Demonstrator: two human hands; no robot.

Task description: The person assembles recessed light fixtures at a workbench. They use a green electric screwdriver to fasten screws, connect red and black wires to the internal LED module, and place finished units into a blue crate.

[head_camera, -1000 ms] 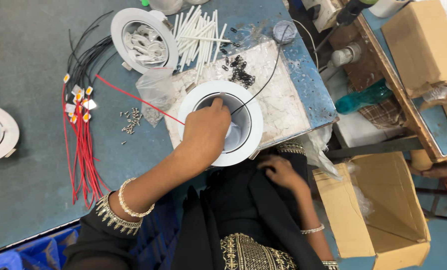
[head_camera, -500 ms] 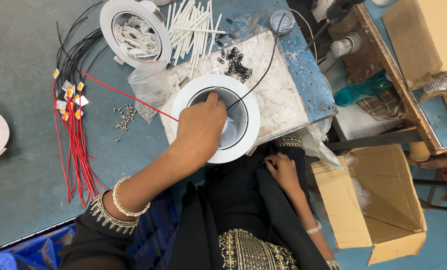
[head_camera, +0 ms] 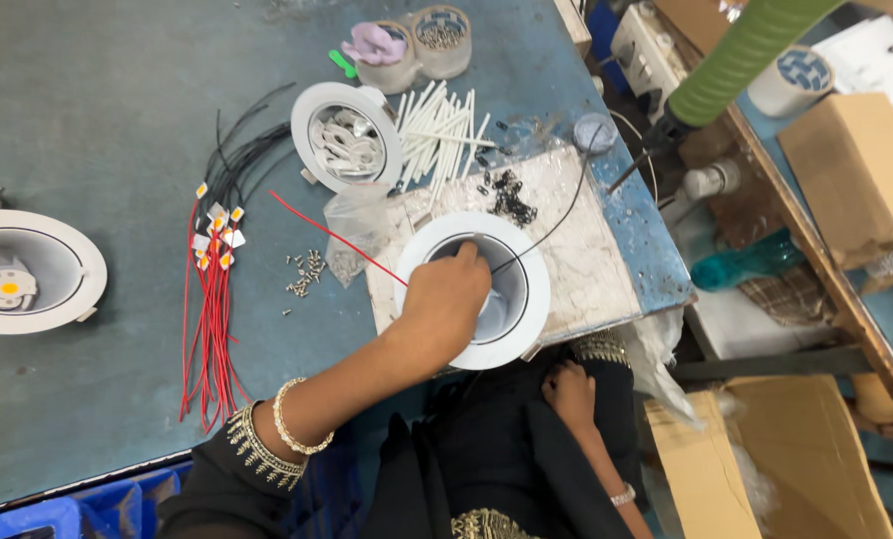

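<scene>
One hand does the work here: the left hand [head_camera: 448, 297] reaches forward across the bench [head_camera: 97, 120] and dips into the bowl of a white round downlight housing [head_camera: 518, 329], which sits close to the near edge of the bench, toward its right end, on a pale worn mat [head_camera: 591, 250]. The fingers curl down inside the housing's cup, closed around or pressing on something within; what they grip is hidden by the hand itself. A thin red wire [head_camera: 331, 238] runs out of the housing to the left and away, and a black wire [head_camera: 556, 225] leaves it toward the far right corner, so both leads fan out on the side away from the person.

The right hand [head_camera: 569, 391] is off the bench altogether, resting loosely curled in the lap just below the near edge, holding nothing that shows. It lies near the housing's right rim but under the bench line, so the left hand is the one in contact.

Left of the housing lies a scatter of small screws [head_camera: 304, 274], and beyond them a bundle of red and black leads [head_camera: 212, 299]. A second housing [head_camera: 344, 135] filled with small white parts sits toward the far edge beside white sleeves [head_camera: 441, 130], and a third fitting [head_camera: 22, 269] rests at the left edge.
</scene>
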